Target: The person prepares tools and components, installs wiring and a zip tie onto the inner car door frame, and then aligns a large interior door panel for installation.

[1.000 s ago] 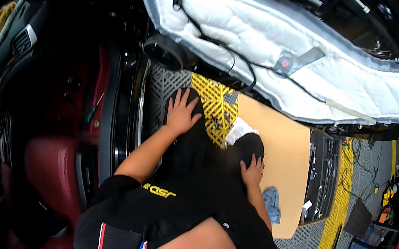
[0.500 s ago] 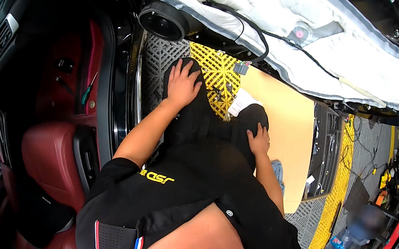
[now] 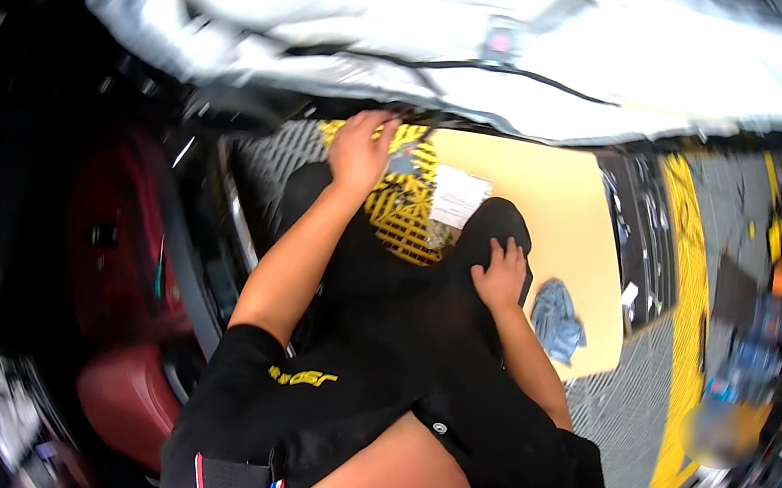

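Observation:
My left hand (image 3: 361, 151) is raised off my left knee, close to the lower edge of a car door. Its fingers are loosely bent and slightly apart, with nothing visible in them; motion blurs the tips. A dark cable with a grey connector (image 3: 404, 164) hangs just beside it. The door (image 3: 341, 20) spans the top of the view, covered in white padded insulation with a black wire across it. On my right knee rests my right hand (image 3: 503, 274), fingers spread and holding nothing.
White paper (image 3: 459, 197) lies beyond my knees, by a tan board (image 3: 575, 199). A blue-grey cloth (image 3: 556, 322) sits on the board. Yellow grating (image 3: 404, 216) covers the floor between my legs. On the left is the car interior with a red seat (image 3: 123, 401).
My left hand has lifted off the knee and moved forward toward the door's lower edge. My right hand stays on its knee. The view has turned, showing more of the cloth.

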